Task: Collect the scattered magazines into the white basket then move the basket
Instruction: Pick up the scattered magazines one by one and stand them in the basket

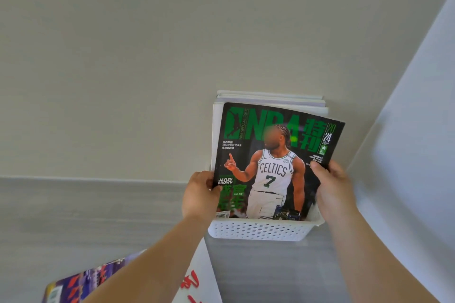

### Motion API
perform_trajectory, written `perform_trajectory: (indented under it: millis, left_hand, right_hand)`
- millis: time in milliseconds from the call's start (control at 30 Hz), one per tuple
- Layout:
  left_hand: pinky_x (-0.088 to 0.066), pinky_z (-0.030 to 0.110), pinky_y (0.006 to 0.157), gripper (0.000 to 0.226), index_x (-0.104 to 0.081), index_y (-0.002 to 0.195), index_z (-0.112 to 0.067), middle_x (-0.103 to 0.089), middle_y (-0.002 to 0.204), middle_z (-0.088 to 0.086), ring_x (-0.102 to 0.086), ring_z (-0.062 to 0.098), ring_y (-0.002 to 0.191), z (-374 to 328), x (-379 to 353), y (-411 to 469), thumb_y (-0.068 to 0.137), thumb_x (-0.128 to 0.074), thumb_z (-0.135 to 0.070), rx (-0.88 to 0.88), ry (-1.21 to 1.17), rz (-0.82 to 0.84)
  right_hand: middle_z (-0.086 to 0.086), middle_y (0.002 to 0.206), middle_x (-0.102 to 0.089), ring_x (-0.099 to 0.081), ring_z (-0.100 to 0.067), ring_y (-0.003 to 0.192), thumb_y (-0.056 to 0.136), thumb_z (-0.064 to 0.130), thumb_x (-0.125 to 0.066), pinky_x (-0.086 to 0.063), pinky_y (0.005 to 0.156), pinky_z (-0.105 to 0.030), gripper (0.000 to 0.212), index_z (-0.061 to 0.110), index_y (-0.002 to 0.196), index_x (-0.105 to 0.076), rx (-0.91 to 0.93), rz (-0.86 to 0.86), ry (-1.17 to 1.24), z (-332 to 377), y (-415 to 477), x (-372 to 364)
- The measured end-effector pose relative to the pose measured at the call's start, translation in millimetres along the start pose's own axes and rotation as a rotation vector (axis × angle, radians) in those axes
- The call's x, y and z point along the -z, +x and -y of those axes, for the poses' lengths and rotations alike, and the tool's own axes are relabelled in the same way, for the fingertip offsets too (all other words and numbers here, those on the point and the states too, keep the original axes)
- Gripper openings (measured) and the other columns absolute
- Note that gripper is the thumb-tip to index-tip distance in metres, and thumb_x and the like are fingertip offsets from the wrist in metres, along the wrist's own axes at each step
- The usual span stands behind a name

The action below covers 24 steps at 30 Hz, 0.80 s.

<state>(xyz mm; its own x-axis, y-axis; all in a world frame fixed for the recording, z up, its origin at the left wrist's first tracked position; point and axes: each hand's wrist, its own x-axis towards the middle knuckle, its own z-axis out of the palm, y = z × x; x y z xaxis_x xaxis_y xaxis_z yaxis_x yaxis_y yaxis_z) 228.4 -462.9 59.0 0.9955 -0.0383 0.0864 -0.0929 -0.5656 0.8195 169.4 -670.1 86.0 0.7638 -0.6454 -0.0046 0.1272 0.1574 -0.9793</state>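
1. Head view, looking down: a white basket (261,230) with perforated walls stands on a grey wood-grain surface (86,216), with its far side close to a pale wall (147,56). From this angle the surface may be a worktop or the floor; I cannot tell which.
2. A green magazine (275,162) with a basketball player on its cover stands almost upright in the basket. Its bottom edge is below the near rim and its top tilts a little to the right.
3. The left hand (200,194) holds the magazine's left edge low down. The thumb lies on the front cover and the other fingers wrap behind the edge, pinching it.
4. The right hand (332,187) holds the right edge a little higher. Its thumb presses on the cover and its fingers are hidden behind, so it also pinches the magazine.
5. Behind the green magazine, a stack of pale magazines (270,99) also stands in the basket. Their top edges show above and to the left of it.
6. At the near left, a purple magazine (81,283) lies flat on the grey surface, partly hidden by the left forearm.
7. Just right of that forearm lies a white cover with red characters (197,285), cut off by the bottom of the frame.
8. A smooth white panel (406,155) fills the right side, near the basket.
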Motion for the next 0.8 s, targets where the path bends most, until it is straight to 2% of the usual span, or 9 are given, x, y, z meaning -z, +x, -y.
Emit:
perform_trajectory:
  millis: [100,200,267,400,500,567,633,733,800]
  left_hand:
    - [-0.034,0.024,0.061,0.009,-0.060,0.088,-0.008,-0.048,0.083,0.000,-0.045,0.019,0.078,3.3,-2.2,1.0,0.079,-0.059,-0.008,-0.009,0.013,-0.029]
    - [-0.033,0.024,0.055,0.007,-0.061,0.086,-0.010,-0.051,0.078,-0.002,-0.047,0.019,0.077,4.9,-2.1,2.4,0.078,-0.060,-0.010,0.022,0.006,-0.033]
    - [-0.033,0.018,0.051,0.004,-0.060,0.078,-0.014,-0.053,0.069,-0.004,-0.050,0.019,0.071,8.8,-0.8,4.1,0.077,-0.062,-0.010,0.052,-0.032,-0.013]
    - [-0.035,0.016,0.053,0.030,-0.046,0.058,-0.028,-0.053,0.063,-0.009,-0.052,0.021,0.069,14.8,-0.3,7.0,0.075,-0.065,-0.012,0.046,-0.017,-0.001]
    - [-0.040,0.025,0.058,0.018,-0.049,0.073,-0.020,-0.057,0.084,0.003,-0.053,0.021,0.071,15.7,-4.7,6.7,0.076,-0.063,-0.010,0.057,-0.020,-0.003]
    - [-0.040,0.025,0.054,0.024,-0.044,0.086,-0.019,-0.051,0.099,0.004,-0.050,0.017,0.071,16.8,-8.3,4.0,0.077,-0.063,-0.009,0.042,-0.055,-0.029]
    - [-0.046,0.028,0.063,0.034,-0.044,0.106,-0.016,-0.047,0.115,0.005,-0.050,0.017,0.082,16.1,-8.7,2.8,0.078,-0.062,-0.009,0.007,-0.088,-0.059]
    - [-0.046,0.036,0.088,0.044,-0.043,0.125,-0.016,-0.049,0.128,0.004,-0.050,0.022,0.109,16.1,-5.7,4.8,0.083,-0.055,-0.010,-0.089,0.010,-0.034]
    - [-0.040,0.036,0.091,0.040,-0.044,0.125,-0.017,-0.054,0.124,0.006,-0.047,0.025,0.113,15.2,-2.9,4.9,0.085,-0.048,-0.011,-0.150,0.164,0.005]
  right_hand:
    - [0.010,0.063,-0.071,-0.067,-0.009,0.062,0.085,0.006,-0.051,-0.051,0.065,-0.031,0.016,0.020,0.084,-0.060,0.022,-0.043,-0.117,-0.5,5.2,-2.0]
    - [-0.008,0.096,-0.065,-0.061,-0.028,0.091,0.086,0.009,-0.051,-0.048,0.089,-0.046,0.014,0.021,0.093,-0.054,0.082,-0.082,-0.281,0.8,9.0,-8.2]
    - [-0.011,0.101,-0.062,-0.059,-0.033,0.098,0.086,0.010,-0.050,-0.047,0.091,-0.050,0.013,0.021,0.094,-0.049,0.118,-0.092,-0.324,2.1,11.3,-13.7]
    - [-0.009,0.096,-0.062,-0.059,-0.031,0.093,0.085,0.011,-0.051,-0.048,0.087,-0.045,0.018,0.027,0.078,-0.049,0.166,-0.075,-0.328,8.0,18.3,-20.2]
    - [-0.012,0.105,-0.059,-0.056,-0.023,0.094,0.084,0.003,-0.051,-0.046,0.083,-0.033,0.019,0.019,0.094,-0.048,0.201,-0.095,-0.308,6.0,20.9,-21.4]
    - [-0.013,0.118,-0.052,-0.052,-0.016,0.102,0.085,-0.002,-0.048,-0.043,0.085,-0.024,0.036,0.008,0.119,-0.039,0.209,-0.121,-0.258,0.8,19.7,-22.4]
    - [-0.010,0.135,-0.041,-0.045,-0.012,0.109,0.088,0.000,-0.044,-0.037,0.094,-0.025,0.050,0.009,0.133,-0.026,0.187,-0.128,-0.271,-4.4,16.6,-23.2]
    - [-0.011,0.133,-0.047,-0.047,-0.018,0.114,0.089,0.001,-0.038,-0.035,0.095,-0.028,0.046,0.011,0.133,-0.031,0.183,-0.080,-0.373,-11.9,13.6,-21.8]
    - [-0.013,0.126,-0.053,-0.050,-0.025,0.113,0.088,0.002,-0.037,-0.037,0.094,-0.031,0.042,0.012,0.130,-0.037,0.162,-0.074,-0.428,-14.6,12.0,-21.3]
